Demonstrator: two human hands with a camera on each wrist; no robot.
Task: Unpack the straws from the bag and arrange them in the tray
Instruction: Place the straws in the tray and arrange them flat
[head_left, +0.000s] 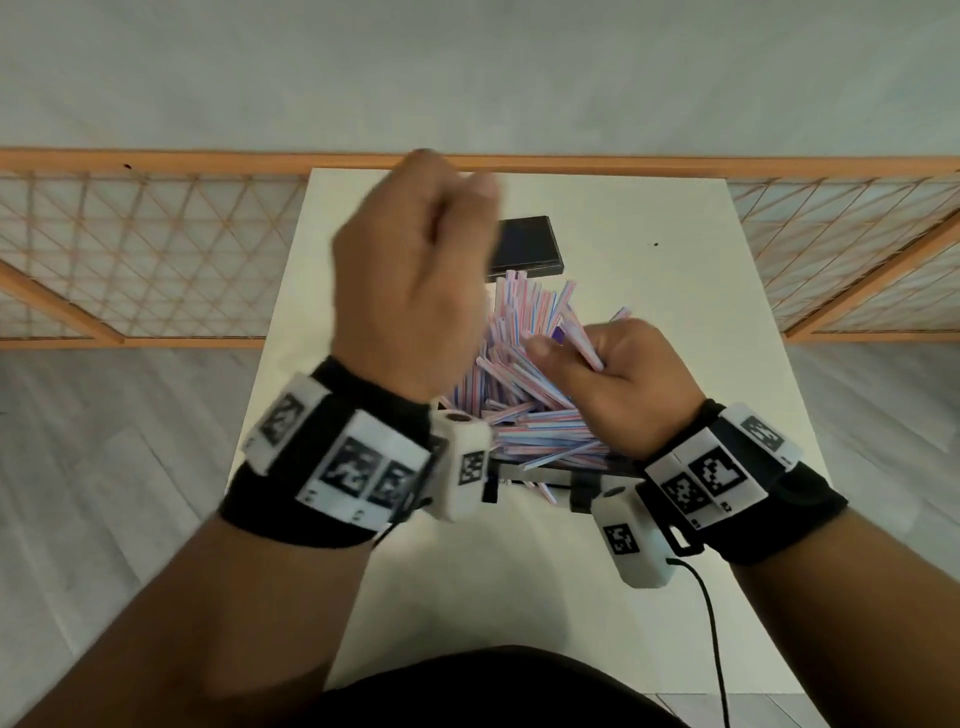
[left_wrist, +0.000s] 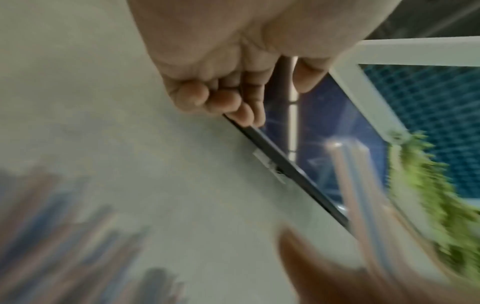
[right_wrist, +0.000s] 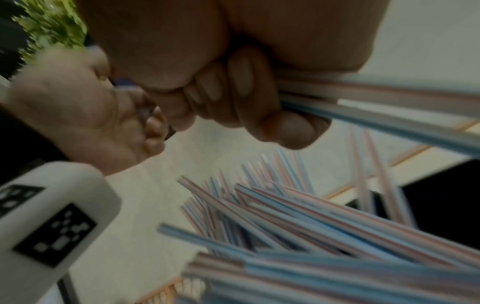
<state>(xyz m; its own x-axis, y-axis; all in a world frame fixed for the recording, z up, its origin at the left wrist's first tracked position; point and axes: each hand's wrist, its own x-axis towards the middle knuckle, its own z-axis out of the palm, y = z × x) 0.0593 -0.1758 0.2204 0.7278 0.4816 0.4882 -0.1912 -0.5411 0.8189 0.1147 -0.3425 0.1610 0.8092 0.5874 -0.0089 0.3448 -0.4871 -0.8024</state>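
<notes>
The left hand (head_left: 415, 270) was raised blurred above the straws (head_left: 530, 410), fingers curled on nothing discernible. A few straws were gripped by the right hand (head_left: 618, 384). A dark tray (head_left: 527, 244) lay beyond the straws on the counter (head_left: 675, 291).

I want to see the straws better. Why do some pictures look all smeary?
Head view: the raised left hand is smeared by motion, while the right hand and the pile of straws look fairly sharp. Left wrist view: the straws at the bottom are streaked by blur. Right wrist view: dim, with close straws soft.
</notes>
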